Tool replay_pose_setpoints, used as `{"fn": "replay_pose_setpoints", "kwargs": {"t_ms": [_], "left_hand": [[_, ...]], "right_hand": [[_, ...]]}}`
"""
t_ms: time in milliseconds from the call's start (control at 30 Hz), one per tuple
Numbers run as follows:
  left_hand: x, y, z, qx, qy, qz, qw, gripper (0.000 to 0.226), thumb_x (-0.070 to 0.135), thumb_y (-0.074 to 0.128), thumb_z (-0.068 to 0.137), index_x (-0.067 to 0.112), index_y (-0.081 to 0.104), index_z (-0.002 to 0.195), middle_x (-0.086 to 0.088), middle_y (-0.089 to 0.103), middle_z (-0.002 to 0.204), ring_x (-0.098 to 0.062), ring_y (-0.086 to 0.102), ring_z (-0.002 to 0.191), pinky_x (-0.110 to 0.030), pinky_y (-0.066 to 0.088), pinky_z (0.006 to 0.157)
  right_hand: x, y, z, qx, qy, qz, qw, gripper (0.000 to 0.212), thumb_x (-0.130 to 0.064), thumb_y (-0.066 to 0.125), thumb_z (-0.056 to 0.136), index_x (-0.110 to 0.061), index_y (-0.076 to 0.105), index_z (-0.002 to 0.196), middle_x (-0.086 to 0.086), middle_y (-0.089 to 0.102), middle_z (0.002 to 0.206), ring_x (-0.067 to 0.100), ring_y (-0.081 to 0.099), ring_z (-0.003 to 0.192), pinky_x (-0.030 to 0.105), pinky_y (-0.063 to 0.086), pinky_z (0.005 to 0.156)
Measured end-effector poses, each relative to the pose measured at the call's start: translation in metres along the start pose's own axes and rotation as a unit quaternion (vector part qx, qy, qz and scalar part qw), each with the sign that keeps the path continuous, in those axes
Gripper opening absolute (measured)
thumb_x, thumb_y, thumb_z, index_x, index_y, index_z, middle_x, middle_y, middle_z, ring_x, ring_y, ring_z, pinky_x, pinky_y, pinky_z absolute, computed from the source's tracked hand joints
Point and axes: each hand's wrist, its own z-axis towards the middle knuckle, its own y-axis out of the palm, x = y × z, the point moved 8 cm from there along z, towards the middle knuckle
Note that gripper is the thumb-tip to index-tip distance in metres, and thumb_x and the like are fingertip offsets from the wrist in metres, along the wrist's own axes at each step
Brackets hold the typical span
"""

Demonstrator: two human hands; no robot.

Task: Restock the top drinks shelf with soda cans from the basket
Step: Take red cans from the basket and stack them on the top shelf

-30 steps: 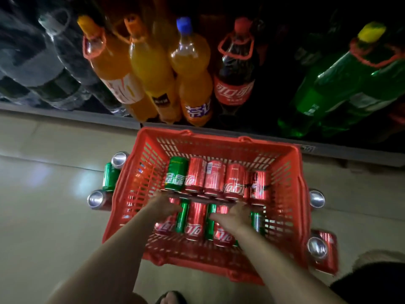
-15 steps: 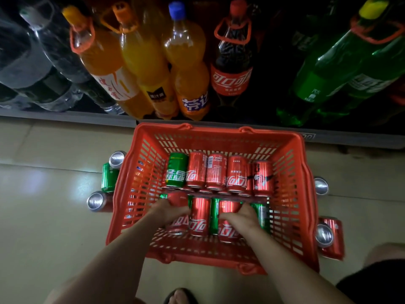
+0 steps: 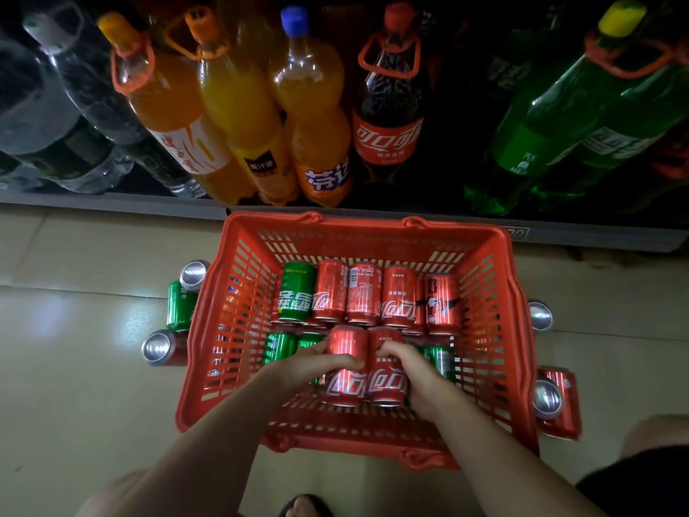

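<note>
You have two red aluminium cola cans side by side at the near middle of the basket, the left red cola can [image 3: 346,367] and the right red cola can [image 3: 387,371], touching each other and raised a little above the cans under them. Your left hand [image 3: 317,367] is wrapped around the left one, thumb across its front, and your right hand [image 3: 414,371] is closed on the right one, so this looks like the pick-up step of the restock. The red slotted plastic shopping basket [image 3: 496,330] sits on the pale tiled floor [image 3: 74,386], its far edge just beside the grey front edge of the bottom shelf [image 3: 112,203]. A far row of lying cans, one green soda can [image 3: 296,292] and several red ones, fills the basket's far half, with more green cans under your hands. Loose cans stand and lie on the floor along both side walls of the basket. Tall orange, cola and green plastic bottles [image 3: 317,106] crowd the shelf ahead. The top drinks shelf is out of view, so your next move likely calls for lifting both cans clear of the basket rim and raising them well above these bottles, keeping each can firmly gripped.
</note>
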Motion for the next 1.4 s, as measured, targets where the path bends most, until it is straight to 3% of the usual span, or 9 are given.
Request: {"fn": "replay_pose_setpoints", "kwargs": {"t_ms": [133, 300, 500, 667, 800, 900, 1067, 1200, 1400], "left_hand": [[-0.003, -0.006, -0.001, 0.012, 0.009, -0.049, 0.999, 0.048, 0.031, 0.078, 0.087, 0.019, 0.064, 0.131, -0.007, 0.078, 0.114, -0.024, 0.076, 0.099, -0.033, 0.059, 0.081], [-0.003, -0.006, -0.005, 0.004, -0.005, -0.150, 0.989, 0.045, 0.031, 0.066, 0.093, 0.004, 0.062, 0.129, -0.019, 0.076, 0.113, -0.030, 0.075, 0.094, -0.037, 0.063, 0.077], [-0.008, -0.009, 0.005, 0.031, 0.002, -0.101, 0.994, 0.074, 0.049, 0.084, 0.075, 0.016, 0.058, 0.136, -0.014, 0.076, 0.118, -0.033, 0.074, 0.108, -0.052, 0.057, 0.100], [-0.008, 0.001, 0.001, 0.013, 0.000, -0.137, 0.990, 0.070, 0.041, 0.083, 0.074, 0.011, 0.059, 0.133, -0.018, 0.076, 0.114, -0.031, 0.076, 0.097, -0.040, 0.063, 0.079], [-0.002, 0.003, 0.002, 0.024, 0.009, -0.110, 0.994, 0.084, 0.056, 0.086, 0.065, 0.018, 0.060, 0.135, -0.013, 0.076, 0.117, -0.031, 0.075, 0.106, -0.046, 0.060, 0.093], [0.002, 0.000, 0.000, 0.029, 0.017, -0.095, 0.995, 0.067, 0.051, 0.080, 0.078, 0.022, 0.059, 0.135, -0.009, 0.077, 0.116, -0.027, 0.076, 0.104, -0.041, 0.060, 0.086], [0.008, 0.001, -0.001, 0.033, 0.015, -0.059, 0.998, 0.089, 0.056, 0.088, 0.055, 0.021, 0.064, 0.133, -0.010, 0.076, 0.119, -0.029, 0.076, 0.104, -0.046, 0.059, 0.096], [0.022, -0.006, -0.008, 0.044, 0.035, -0.007, 0.998, 0.087, 0.060, 0.086, 0.054, 0.038, 0.060, 0.134, -0.003, 0.069, 0.129, -0.023, 0.074, 0.108, -0.041, 0.059, 0.093], [0.043, -0.001, -0.018, 0.013, 0.066, -0.048, 0.997, 0.077, 0.041, 0.090, 0.058, 0.034, 0.060, 0.129, -0.003, 0.078, 0.114, -0.026, 0.075, 0.106, -0.044, 0.057, 0.096]], "right_hand": [[0.004, 0.017, 0.002, -0.051, 0.017, 0.068, 0.996, 0.032, -0.011, 0.059, 0.082, -0.004, 0.067, 0.112, 0.017, 0.070, 0.094, 0.029, 0.068, 0.079, 0.039, 0.057, 0.078], [0.009, 0.031, -0.001, -0.095, 0.043, 0.066, 0.992, 0.052, -0.011, 0.060, 0.079, 0.004, 0.061, 0.129, 0.022, 0.068, 0.113, 0.034, 0.065, 0.099, 0.051, 0.051, 0.101], [0.009, 0.026, 0.002, -0.102, 0.048, 0.057, 0.992, 0.044, -0.012, 0.055, 0.082, -0.001, 0.062, 0.123, 0.021, 0.070, 0.108, 0.031, 0.068, 0.092, 0.048, 0.053, 0.095], [0.007, 0.025, 0.000, -0.109, 0.051, 0.057, 0.991, 0.036, -0.011, 0.052, 0.084, -0.003, 0.066, 0.116, 0.017, 0.073, 0.100, 0.029, 0.071, 0.085, 0.044, 0.057, 0.086], [0.008, 0.023, -0.002, -0.105, 0.053, 0.050, 0.992, 0.045, -0.013, 0.053, 0.083, -0.002, 0.062, 0.126, 0.019, 0.071, 0.109, 0.032, 0.068, 0.097, 0.052, 0.052, 0.099], [0.008, 0.022, -0.003, -0.104, 0.051, 0.049, 0.992, 0.042, -0.013, 0.054, 0.082, -0.004, 0.064, 0.122, 0.019, 0.071, 0.111, 0.035, 0.065, 0.105, 0.058, 0.045, 0.107], [0.002, 0.024, -0.010, -0.128, 0.035, 0.094, 0.987, 0.040, -0.011, 0.049, 0.083, -0.008, 0.067, 0.118, 0.017, 0.072, 0.104, 0.031, 0.069, 0.093, 0.049, 0.056, 0.088], [-0.012, 0.023, -0.020, -0.143, 0.000, 0.127, 0.981, 0.044, -0.007, 0.047, 0.083, -0.013, 0.069, 0.120, 0.017, 0.073, 0.105, 0.033, 0.070, 0.091, 0.051, 0.054, 0.090], [-0.028, 0.025, -0.033, -0.150, -0.014, 0.132, 0.980, 0.046, -0.007, 0.048, 0.082, -0.006, 0.064, 0.126, 0.018, 0.072, 0.105, 0.035, 0.069, 0.094, 0.052, 0.052, 0.096]]}}
